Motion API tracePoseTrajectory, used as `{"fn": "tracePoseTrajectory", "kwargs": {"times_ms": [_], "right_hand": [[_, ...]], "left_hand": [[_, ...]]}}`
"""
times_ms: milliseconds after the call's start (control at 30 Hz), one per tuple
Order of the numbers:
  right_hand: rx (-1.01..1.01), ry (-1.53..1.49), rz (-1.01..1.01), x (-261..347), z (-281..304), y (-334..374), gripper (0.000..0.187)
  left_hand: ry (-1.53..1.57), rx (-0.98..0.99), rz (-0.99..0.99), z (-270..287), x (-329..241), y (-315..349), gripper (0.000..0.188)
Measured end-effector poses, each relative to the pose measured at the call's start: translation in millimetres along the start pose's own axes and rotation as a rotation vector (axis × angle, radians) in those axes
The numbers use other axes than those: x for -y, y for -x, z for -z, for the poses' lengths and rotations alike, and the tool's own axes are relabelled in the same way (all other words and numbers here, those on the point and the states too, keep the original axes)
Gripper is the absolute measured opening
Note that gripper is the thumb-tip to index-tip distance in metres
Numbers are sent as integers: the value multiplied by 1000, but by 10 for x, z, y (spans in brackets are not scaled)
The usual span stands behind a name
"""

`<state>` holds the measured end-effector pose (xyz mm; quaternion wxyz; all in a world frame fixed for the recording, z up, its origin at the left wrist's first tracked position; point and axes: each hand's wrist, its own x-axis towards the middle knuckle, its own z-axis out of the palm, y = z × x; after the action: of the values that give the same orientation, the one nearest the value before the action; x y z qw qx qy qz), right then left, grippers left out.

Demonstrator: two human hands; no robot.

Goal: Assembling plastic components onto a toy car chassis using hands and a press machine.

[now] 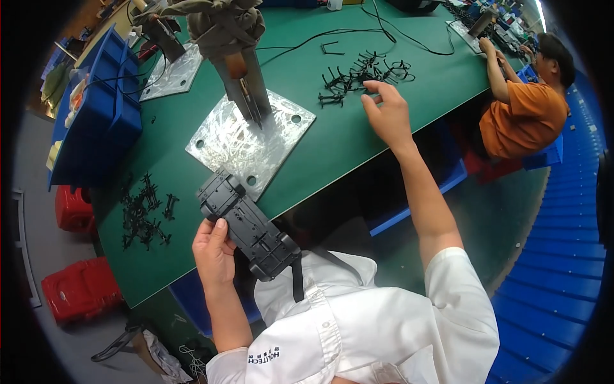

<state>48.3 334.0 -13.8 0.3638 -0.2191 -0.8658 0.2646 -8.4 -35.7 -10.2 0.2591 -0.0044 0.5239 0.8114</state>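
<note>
My left hand (214, 248) grips a black toy car chassis (251, 225) by its side, thumb on top, in front of a scratched metal plate (246, 144). The chassis is tilted, with its underside details and wheel arches facing up. My right hand (389, 115) is stretched out over the green table at the near edge of a pile of small black plastic parts (364, 73). Its thumb and fingers are apart, and I see nothing between them. On the plate stands a metal post with a pointed, soldering-iron-like tool (246, 96), its top wrapped in brown cloth (224, 29).
Another pile of black plastic parts (144, 214) lies at the table's left. Blue bins (99, 121) stand at the left edge, with red stools (83, 289) below. Black cables (332, 32) cross the green tabletop (300, 70). A person in orange (527, 118) works at far right.
</note>
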Motion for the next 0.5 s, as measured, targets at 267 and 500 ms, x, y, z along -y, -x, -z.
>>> {"fn": "tracePoseTrajectory", "kwargs": {"times_ms": [267,500], "right_hand": [[38,113,53,-302,-338,-181,17],[-20,16,74,-254,-359,-133,12]], "left_hand": [[9,-41,17,58,30,-22,21],[-13,-37,11,41,34,-66,19]]}}
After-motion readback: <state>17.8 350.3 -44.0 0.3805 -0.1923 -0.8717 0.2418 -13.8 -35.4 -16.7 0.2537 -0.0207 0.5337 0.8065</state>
